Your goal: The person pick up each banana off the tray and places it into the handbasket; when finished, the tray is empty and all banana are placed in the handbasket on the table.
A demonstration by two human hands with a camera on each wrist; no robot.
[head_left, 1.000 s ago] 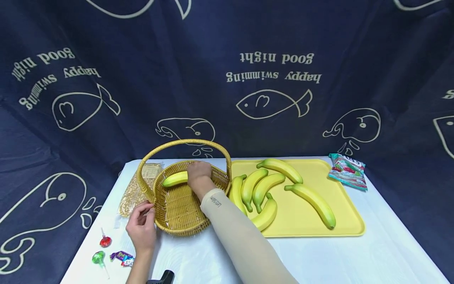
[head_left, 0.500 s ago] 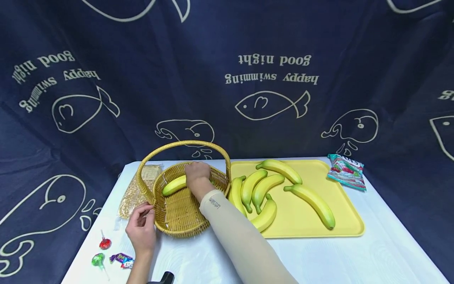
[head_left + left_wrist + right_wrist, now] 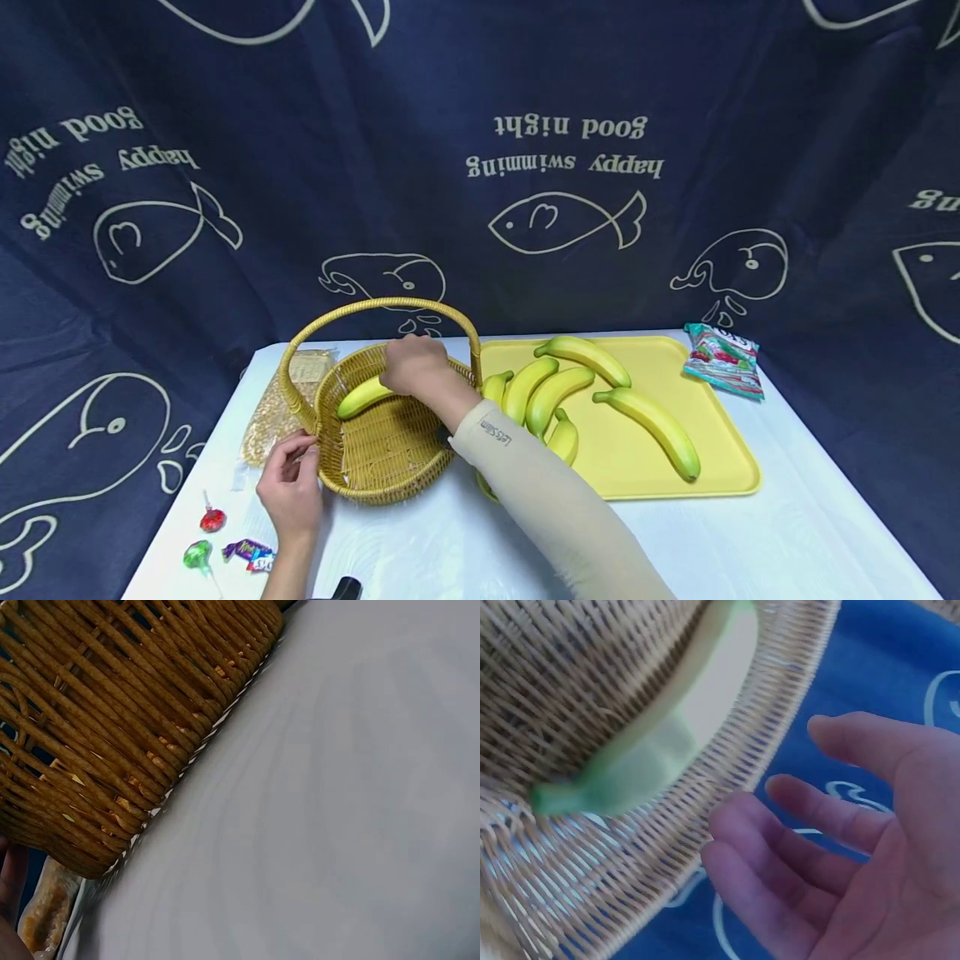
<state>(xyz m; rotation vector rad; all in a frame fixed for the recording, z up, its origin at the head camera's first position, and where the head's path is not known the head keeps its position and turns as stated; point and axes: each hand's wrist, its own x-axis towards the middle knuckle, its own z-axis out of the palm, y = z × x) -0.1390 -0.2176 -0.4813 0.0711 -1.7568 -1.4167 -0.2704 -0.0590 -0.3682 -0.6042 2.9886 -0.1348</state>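
A wicker basket (image 3: pixel 386 487) with a tall arched handle stands on the left part of the table. One yellow banana (image 3: pixel 360 398) with green tips lies inside along the back wall. In the right wrist view this banana (image 3: pixel 679 727) rests against the weave, apart from my right hand (image 3: pixel 840 847), whose fingers are loosely bent around nothing. From above, that right hand (image 3: pixel 416 367) hovers over the basket's back rim. My left hand (image 3: pixel 292 487) holds the basket's left side near the handle's base, fingers curled; in the left wrist view only part of them shows beside the weave.
Several bananas (image 3: pixel 652 425) lie on a yellow tray (image 3: pixel 716 467) to the right. A teal snack bag (image 3: pixel 723 360) sits past its far right corner. Behind the basket's left side is a bag of kernels (image 3: pixel 262 429). Lollipops (image 3: pixel 212 520) and wrapped candies (image 3: pixel 247 550) lie front left.
My right hand has let go of the banana in the basket and risen slightly. The right forearm has swung to the right. My left hand keeps its place on the basket.
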